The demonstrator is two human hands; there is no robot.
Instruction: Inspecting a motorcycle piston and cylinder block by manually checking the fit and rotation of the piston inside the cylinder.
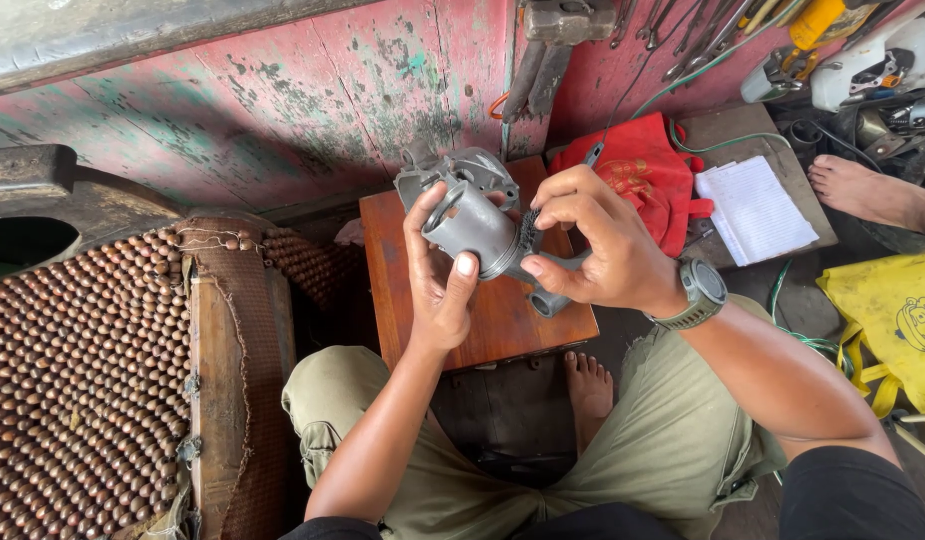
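Note:
My left hand (439, 275) grips a grey metal piston (472, 228) around its cylindrical body, thumb across the front. My right hand (594, 240) pinches the end of the piston where a grey connecting rod (554, 292) sticks out downward. Both hands hold it above a small brown wooden stool (402, 260). A grey metal engine casting (462, 170) lies on the stool just behind the piston. A watch is on my right wrist.
A red cloth bag (647, 170) and a white notebook (754, 208) lie to the right. Tools (682, 30) hang on the pink wall. A beaded seat (82, 370) is at left, a yellow bag (897, 320) at right. Another person's bare foot (867, 190) rests far right.

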